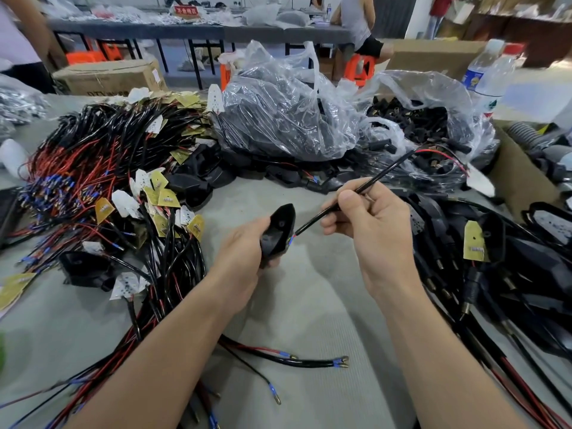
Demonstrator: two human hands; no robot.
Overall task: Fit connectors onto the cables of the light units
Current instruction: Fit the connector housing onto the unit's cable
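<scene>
I hold the small black pointed plastic shell (277,232) in my left hand (243,255), just above the grey surface (309,298). My left fingers (250,229) curl round its back and grip it tight. My right hand (376,224) pinches the thin black cable (309,222) between the thumb and the bent fingers (332,224). The cable sticks out below them, and its red and blue tip touches the side of the shell. The rest of the cable runs up past my thumb toward the clear plastic bags of black parts (278,113). A big pile of red and black wires (93,181) lies to the left.
</scene>
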